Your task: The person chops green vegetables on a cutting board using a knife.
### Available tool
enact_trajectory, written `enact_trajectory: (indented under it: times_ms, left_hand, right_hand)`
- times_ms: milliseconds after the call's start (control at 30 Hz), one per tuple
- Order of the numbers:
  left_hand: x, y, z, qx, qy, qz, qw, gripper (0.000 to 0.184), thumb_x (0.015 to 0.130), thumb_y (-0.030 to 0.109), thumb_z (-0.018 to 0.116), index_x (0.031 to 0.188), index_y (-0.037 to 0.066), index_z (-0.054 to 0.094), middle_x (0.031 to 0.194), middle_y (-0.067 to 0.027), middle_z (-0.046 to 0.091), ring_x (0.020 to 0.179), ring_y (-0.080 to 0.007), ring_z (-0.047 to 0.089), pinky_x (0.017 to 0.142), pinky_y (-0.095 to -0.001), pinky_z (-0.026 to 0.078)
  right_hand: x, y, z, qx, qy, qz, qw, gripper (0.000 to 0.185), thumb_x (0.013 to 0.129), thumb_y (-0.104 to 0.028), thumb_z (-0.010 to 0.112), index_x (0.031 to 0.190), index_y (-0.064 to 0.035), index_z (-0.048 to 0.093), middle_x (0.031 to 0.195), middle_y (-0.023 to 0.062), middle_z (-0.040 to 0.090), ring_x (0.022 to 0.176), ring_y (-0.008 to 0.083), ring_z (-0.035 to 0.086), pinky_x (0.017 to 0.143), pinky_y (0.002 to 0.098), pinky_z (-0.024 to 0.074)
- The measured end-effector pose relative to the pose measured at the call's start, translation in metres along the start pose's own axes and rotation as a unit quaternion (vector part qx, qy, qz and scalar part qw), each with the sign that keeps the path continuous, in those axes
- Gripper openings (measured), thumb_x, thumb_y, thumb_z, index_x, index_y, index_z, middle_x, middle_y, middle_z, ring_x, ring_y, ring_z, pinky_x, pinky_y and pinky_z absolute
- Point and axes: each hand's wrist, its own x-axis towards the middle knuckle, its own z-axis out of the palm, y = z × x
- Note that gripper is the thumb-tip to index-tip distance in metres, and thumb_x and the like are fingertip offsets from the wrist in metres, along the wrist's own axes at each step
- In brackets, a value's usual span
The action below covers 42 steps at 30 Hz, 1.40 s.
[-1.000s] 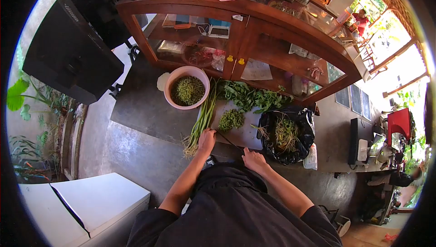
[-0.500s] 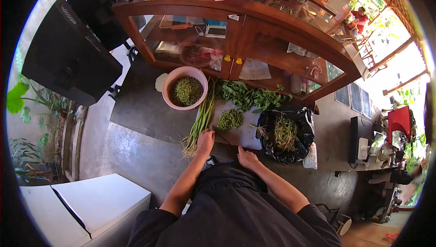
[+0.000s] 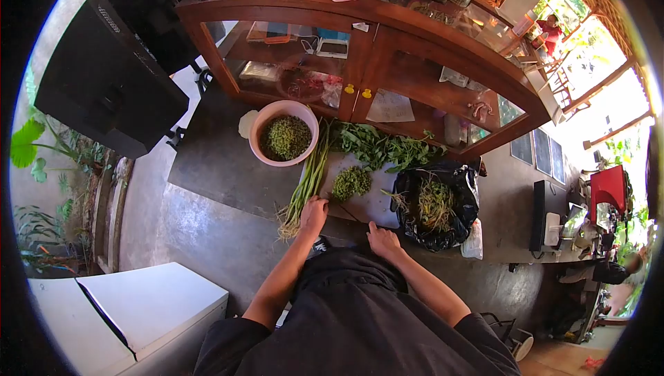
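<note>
My left hand (image 3: 315,215) is closed at the near left edge of the pale cutting board (image 3: 377,199), beside the long green onions (image 3: 309,175). What its fingers pinch is too small to make out. My right hand (image 3: 382,240) is closed at the board's near edge, round what looks like a knife (image 3: 351,214). Its thin dark blade points toward my left hand. A heap of chopped greens (image 3: 351,183) lies on the board, with leafy green stems (image 3: 373,145) behind it.
A pink bowl (image 3: 315,142) of chopped greens stands left of the onions. Right of the board, a black plastic bag (image 3: 467,193) holds roots and trimmings. Behind rises a glass-door wooden cabinet (image 3: 360,65); a white fridge (image 3: 159,307) is at lower left.
My right hand has shifted slightly right, and the dark blade with it. My left hand stays almost where it was. The whole view has tilted a little.
</note>
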Motion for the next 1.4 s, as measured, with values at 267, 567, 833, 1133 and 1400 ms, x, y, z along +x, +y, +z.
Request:
enact_trajectory:
  times_ms: [267, 567, 833, 1133, 1400]
  left_hand:
    - [0.006, -0.015, 0.019, -0.012, 0.003, -0.005, 1.000, 0.016, 0.079, 0.004, 0.058, 0.092, 0.000, 0.067, 0.093, -0.0182, 0.062, 0.085, -0.0373, 0.061, 0.074, -0.0447, 0.050]
    - [0.004, -0.004, 0.007, -0.006, 0.007, -0.007, 1.000, 0.016, 0.077, 0.002, 0.060, 0.092, 0.000, 0.066, 0.097, -0.0195, 0.062, 0.092, -0.0368, 0.059, 0.079, -0.0443, 0.049]
    - [0.004, -0.011, 0.013, -0.028, 0.002, -0.004, 1.000, 0.013, 0.079, 0.005, 0.059, 0.089, -0.001, 0.066, 0.092, -0.0188, 0.061, 0.090, -0.0368, 0.057, 0.080, -0.0447, 0.048]
    - [0.003, -0.018, 0.021, -0.012, 0.008, -0.003, 1.000, 0.012, 0.079, 0.008, 0.060, 0.088, 0.001, 0.066, 0.090, -0.0161, 0.061, 0.089, -0.0357, 0.058, 0.076, -0.0435, 0.049]
    - [0.005, 0.000, 0.000, -0.007, -0.040, -0.015, 0.999, 0.017, 0.078, 0.009, 0.061, 0.092, 0.002, 0.067, 0.089, -0.0157, 0.060, 0.089, -0.0337, 0.059, 0.077, -0.0424, 0.050]
  right_hand:
    - [-0.011, -0.007, -0.022, 0.001, 0.030, -0.024, 0.999, 0.035, 0.094, -0.030, 0.043, 0.113, -0.0009, 0.040, 0.086, 0.0249, 0.063, 0.081, 0.0443, 0.061, 0.071, 0.0537, 0.0477]
    - [-0.028, -0.017, -0.046, -0.014, -0.027, -0.034, 0.999, 0.038, 0.092, -0.028, 0.046, 0.115, 0.0014, 0.041, 0.083, 0.0254, 0.064, 0.078, 0.0434, 0.062, 0.069, 0.0530, 0.0480]
    - [0.004, -0.002, 0.012, 0.008, -0.068, 0.020, 0.997, 0.045, 0.093, -0.017, 0.037, 0.133, 0.0017, 0.030, 0.099, 0.0277, 0.062, 0.091, 0.0442, 0.061, 0.077, 0.0521, 0.0488]
    - [0.016, -0.005, 0.022, 0.051, -0.029, 0.009, 0.998, 0.036, 0.093, -0.027, 0.039, 0.117, -0.0004, 0.035, 0.095, 0.0294, 0.062, 0.091, 0.0471, 0.059, 0.080, 0.0558, 0.0454]
    - [0.002, 0.003, 0.010, 0.016, -0.019, -0.006, 1.000, 0.035, 0.093, -0.029, 0.042, 0.113, -0.0011, 0.040, 0.088, 0.0280, 0.063, 0.084, 0.0466, 0.061, 0.074, 0.0562, 0.0466]
